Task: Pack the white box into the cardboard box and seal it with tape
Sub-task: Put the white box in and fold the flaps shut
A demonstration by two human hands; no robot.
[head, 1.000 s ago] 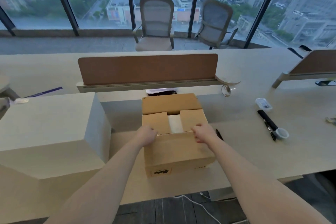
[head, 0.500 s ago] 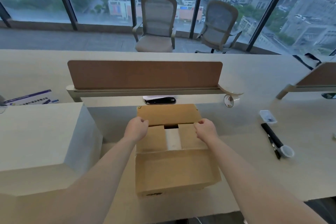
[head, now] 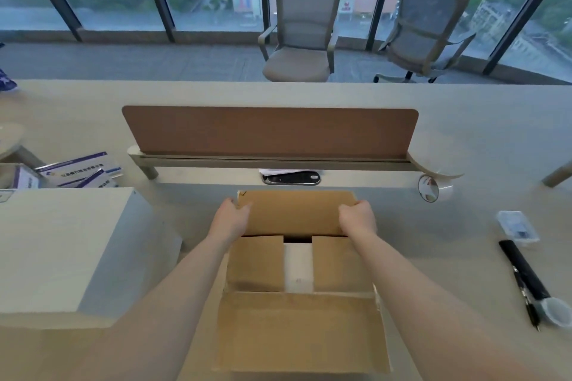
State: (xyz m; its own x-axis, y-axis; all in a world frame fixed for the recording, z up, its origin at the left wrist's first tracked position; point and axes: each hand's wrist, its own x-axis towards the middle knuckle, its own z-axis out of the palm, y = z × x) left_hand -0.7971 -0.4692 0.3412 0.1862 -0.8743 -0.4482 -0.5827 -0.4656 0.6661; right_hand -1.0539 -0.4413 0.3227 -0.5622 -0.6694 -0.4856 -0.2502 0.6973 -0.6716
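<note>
The cardboard box point(head: 301, 331) sits on the desk in front of me. Its two side flaps are folded in, and the white box point(head: 298, 267) shows through the gap between them. The near flap hangs toward me. My left hand point(head: 230, 221) grips the left edge of the far flap point(head: 294, 213), and my right hand point(head: 357, 219) grips its right edge. The far flap stands raised and tilted. A roll of clear tape point(head: 431, 188) stands on the desk at the right, below the divider's end.
A large white box point(head: 58, 250) stands on the desk at my left. A brown divider point(head: 270, 131) runs across behind the box, with a dark device point(head: 291, 178) under it. Black pens point(head: 523, 272) and a small tape roll point(head: 555, 311) lie at right. Leaflets point(head: 80, 170) lie far left.
Both hands moved from the side flaps forward to the far flap and took hold of its edges. My view has tilted down and closer to the box.
</note>
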